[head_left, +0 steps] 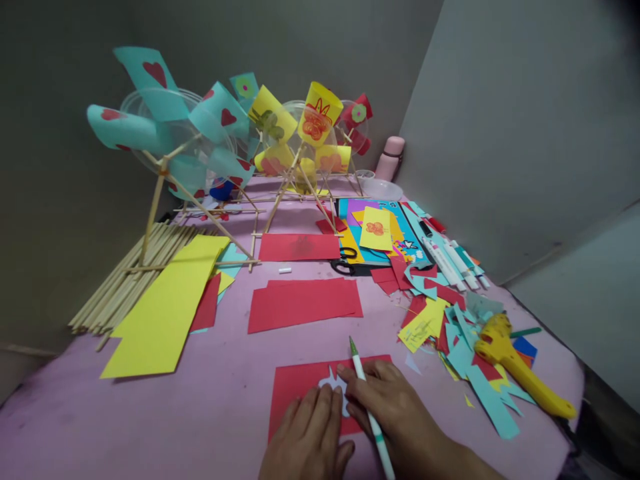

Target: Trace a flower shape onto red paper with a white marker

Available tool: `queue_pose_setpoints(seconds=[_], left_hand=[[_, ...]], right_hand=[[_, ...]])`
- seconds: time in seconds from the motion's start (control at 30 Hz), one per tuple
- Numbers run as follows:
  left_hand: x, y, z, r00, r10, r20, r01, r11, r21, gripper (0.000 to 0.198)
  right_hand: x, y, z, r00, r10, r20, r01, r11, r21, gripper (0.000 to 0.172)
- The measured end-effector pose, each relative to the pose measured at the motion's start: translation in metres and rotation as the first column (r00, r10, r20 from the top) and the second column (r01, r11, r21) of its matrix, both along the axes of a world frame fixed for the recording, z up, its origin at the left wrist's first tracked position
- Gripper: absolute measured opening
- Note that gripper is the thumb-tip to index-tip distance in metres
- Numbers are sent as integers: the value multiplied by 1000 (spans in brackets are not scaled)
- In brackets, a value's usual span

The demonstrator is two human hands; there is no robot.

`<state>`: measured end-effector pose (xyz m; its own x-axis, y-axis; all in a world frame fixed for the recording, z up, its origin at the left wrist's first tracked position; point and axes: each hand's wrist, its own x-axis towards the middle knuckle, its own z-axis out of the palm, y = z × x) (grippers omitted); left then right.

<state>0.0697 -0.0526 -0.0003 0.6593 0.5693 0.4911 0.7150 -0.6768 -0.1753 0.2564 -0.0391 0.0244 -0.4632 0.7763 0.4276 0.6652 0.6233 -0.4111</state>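
Pale cutout [332, 381] between my hands, on red paper [285, 390]; left hand [306, 427] flat, fingers together, over its near-left side; right hand [393, 403] at its right, pinching marker [377, 430]; long axis mostly hidden, perhaps pointing away.

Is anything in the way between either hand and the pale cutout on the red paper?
Nothing visible is in the way. The left hand rests on the pale cutout, and the right hand, holding a marker, is at its edge. The red paper lies underneath.

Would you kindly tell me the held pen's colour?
The pen is white with a green far end, seen in the head view.
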Motion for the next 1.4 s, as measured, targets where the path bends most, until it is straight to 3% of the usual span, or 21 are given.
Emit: queue_pose_setpoints(seconds=[0.3, 0.47, 0.63, 0.73, 0.87, 1.07, 1.4], left_hand=[[-3, -4, -20, 998, -3, -67, -1, 998, -61, 39], [-4, -4, -22, 995, -19, -101, 11, 997, -82, 37], [-4, -3, -21, 991, -26, -128, 15, 996, -87, 36], [-3, -2, -19, 993, -30, -110, 22, 997, -77, 35], [-3, -2, -18, 996, -14, -89, 10, 999, -48, 35], [-5, 1, -18, 997, -58, -40, 56, 997, -45, 33], [-5, 0, -18, 999, -34, 41, 36, 998, -58, 33]], right_hand=[[1, 2, -2, 1000, 3, -17, -4, 1000, -25, 31], [2, 5, 4, 998, -3, -64, -6, 989, -148, 34], [8, 7, 15, 959, -107, -262, 19, 948, -317, 17], [13, 8, 23, 924, -112, -367, -14, 946, -325, 25], [9, 13, 26, 925, -68, -375, -82, 925, -370, 33], [-4, 17, 1, 976, 9, -219, -33, 994, -105, 46], [-3, 20, -3, 991, 41, -131, -46, 998, -32, 38]])
